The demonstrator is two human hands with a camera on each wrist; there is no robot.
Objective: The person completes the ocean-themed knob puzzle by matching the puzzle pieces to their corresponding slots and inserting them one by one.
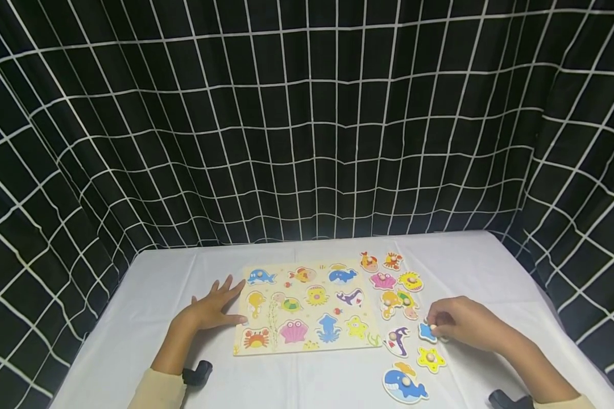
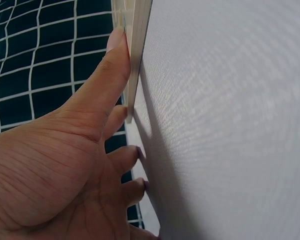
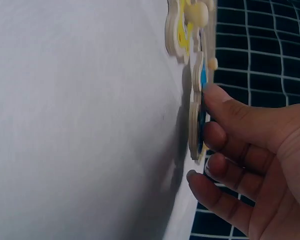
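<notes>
A wooden peg puzzle board (image 1: 307,352) printed with sea animals lies on the table. My left hand (image 1: 210,309) rests at its left edge with fingers spread, the thumb and index finger on the rim. In the left wrist view, the left thumb (image 2: 117,55) lies along the board's side (image 2: 136,60). Right of the board, my right hand (image 1: 463,324) pinches a blue puzzle piece (image 1: 426,334) at its knob, the fingers curled and partly covering it. The right wrist view shows the thumb (image 3: 217,95) against this blue piece (image 3: 203,80), close over the tablecloth.
Around the right hand lie a yellow starfish piece (image 1: 431,359), a purple-and-white piece (image 1: 397,342) and a blue whale piece (image 1: 405,386). Several more knobbed pieces, including a pink shell (image 1: 383,280), sit farther back. A blue dolphin piece (image 1: 261,276) is in the board's upper left.
</notes>
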